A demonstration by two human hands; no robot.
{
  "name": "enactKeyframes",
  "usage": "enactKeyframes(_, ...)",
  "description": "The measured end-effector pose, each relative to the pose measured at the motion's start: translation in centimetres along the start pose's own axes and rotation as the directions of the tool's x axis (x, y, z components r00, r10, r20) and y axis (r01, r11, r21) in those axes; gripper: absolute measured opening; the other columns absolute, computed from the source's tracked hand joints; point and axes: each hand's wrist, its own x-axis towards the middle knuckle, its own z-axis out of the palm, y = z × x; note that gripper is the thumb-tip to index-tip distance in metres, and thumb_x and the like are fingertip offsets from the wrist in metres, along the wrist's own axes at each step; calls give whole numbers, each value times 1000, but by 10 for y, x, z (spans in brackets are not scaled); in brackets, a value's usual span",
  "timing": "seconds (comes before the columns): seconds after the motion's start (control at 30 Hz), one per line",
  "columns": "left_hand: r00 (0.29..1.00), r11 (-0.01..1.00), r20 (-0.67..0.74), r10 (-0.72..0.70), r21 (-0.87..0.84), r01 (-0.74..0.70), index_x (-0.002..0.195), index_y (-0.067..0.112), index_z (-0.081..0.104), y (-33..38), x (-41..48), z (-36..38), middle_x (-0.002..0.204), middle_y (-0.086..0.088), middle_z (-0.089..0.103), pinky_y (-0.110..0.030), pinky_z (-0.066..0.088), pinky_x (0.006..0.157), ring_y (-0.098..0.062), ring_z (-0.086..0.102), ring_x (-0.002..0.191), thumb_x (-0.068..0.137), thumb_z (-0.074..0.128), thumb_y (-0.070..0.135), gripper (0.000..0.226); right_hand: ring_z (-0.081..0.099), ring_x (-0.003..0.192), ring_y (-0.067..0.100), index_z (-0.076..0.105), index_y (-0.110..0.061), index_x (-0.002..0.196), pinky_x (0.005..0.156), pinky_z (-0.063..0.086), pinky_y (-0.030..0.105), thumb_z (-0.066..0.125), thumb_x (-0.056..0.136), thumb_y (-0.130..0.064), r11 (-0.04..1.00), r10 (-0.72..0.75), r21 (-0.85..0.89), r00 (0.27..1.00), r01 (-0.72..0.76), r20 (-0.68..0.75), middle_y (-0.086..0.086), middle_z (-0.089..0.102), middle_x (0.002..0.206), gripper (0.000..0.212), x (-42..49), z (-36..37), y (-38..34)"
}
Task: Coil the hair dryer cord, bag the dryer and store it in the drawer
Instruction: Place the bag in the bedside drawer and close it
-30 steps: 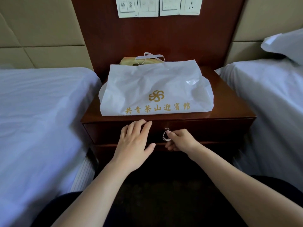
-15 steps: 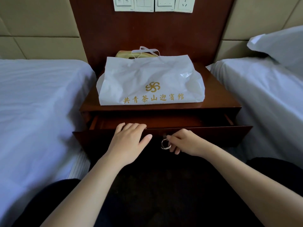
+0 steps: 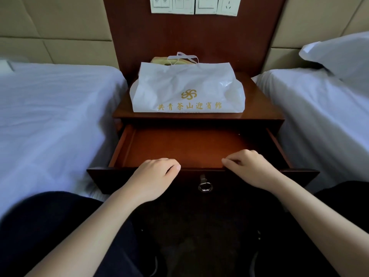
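White plastic bag with gold lettering (image 3: 187,90) sits bulging just behind the dark wooden drawer (image 3: 187,148), which stands open. Left hand (image 3: 153,174) and right hand (image 3: 249,169) hook curled fingers over the drawer's front rim. The bag looks light, crinkly and slippery, so lift it by its white loop handles (image 3: 183,56). The drawer's side walls leave little spare room, and white-sheeted beds (image 3: 60,116) flank it.

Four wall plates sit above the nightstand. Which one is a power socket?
The rightmost plate, at the end of the row: it shows socket slots, while the three plates to its left carry rocker switches.
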Motion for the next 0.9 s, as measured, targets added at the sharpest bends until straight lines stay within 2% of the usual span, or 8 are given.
enactKeyframes(0.13, 999, 999, 31, -31, -17, 32, 106, 19, 65, 5, -15, 3, 105, 2, 67, -35, 46, 90, -15, 60, 100, 98, 28, 39, 43, 57, 61, 14, 63, -23, 64, 63, 48, 31, 53, 90, -41, 999, -34, 42, 998, 32, 59, -3, 61, 63, 34, -10, 1, 4)
enactKeyframes(0.27, 998, 998, 50, -47, 39, 45, 94, 14, 69, 14, -12, -3, 102, -3, 70, -36, 46, 89, -19, 62, 97, 99, 24, 40, 51, 48, 49, 20, 52, -14, 49, 55, 43, 31, 52, 88, -48, 992, -22, 128, 993, 7, 116, 6, 51, 53, 51, -10, 0, 6)
enactKeyframes(0.37, 995, 992, 99, -26, 124, 14, 84, 18, 72, 25, -8, -6, 92, 2, 70, -30, 44, 84, -16, 63, 90, 99, 23, 42, 56, 65, 62, 15, 67, -24, 58, 66, 54, 28, 50, 88, -51, 991, 5, 133, 986, -27, 167, 1, 69, 64, 44, -9, 5, 5)
enactKeyframes(0.5, 978, 987, 204, -49, 160, 16, 68, 12, 68, 27, 12, -12, 58, 4, 61, -26, 44, 69, -13, 63, 64, 97, 31, 47, 59, 65, 53, 11, 69, -22, 67, 61, 51, 21, 47, 90, -50, 989, 11, 136, 960, -51, 278, -7, 68, 58, 42, 1, 1, 0)
enactKeyframes(0.6, 881, 987, 452, -140, -4, 159, 68, 11, 66, 17, 42, -20, 69, -1, 73, -24, 47, 76, -15, 71, 67, 98, 34, 44, 55, 65, 51, 7, 68, -18, 85, 70, 49, 22, 41, 93, -49, 989, -13, 143, 930, -42, 367, 0, 71, 64, 42, 16, -9, -3)
enactKeyframes(0.67, 796, 957, 582, -163, -103, 271, 81, 9, 64, 7, 64, -31, 81, -10, 74, -26, 51, 70, -22, 73, 71, 99, 34, 41, 47, 64, 49, 6, 68, -15, 86, 68, 48, 22, 44, 94, -44, 984, -43, 180, 949, -15, 313, 1, 72, 65, 39, 33, -18, -4)
enactKeyframes(0.77, 874, 933, 457, -166, -215, 290, 90, 11, 64, -5, 97, -60, 88, -8, 74, -25, 51, 63, -21, 73, 70, 98, 39, 39, 39, 65, 53, 8, 69, -17, 81, 67, 54, 25, 51, 93, -36, 981, -57, 190, 993, 36, 107, 0, 72, 66, 29, 69, -40, -1)
enactKeyframes(0.9, 974, 908, -9, -228, -364, 209, 90, 12, 63, -21, 146, -98, 83, -4, 71, -28, 49, 66, -19, 71, 69, 94, 49, 33, 26, 67, 75, 15, 70, -14, 87, 75, 55, 32, 56, 90, -29, 982, 16, 189, 975, 27, -221, -2, 72, 78, 21, 132, -72, 3)
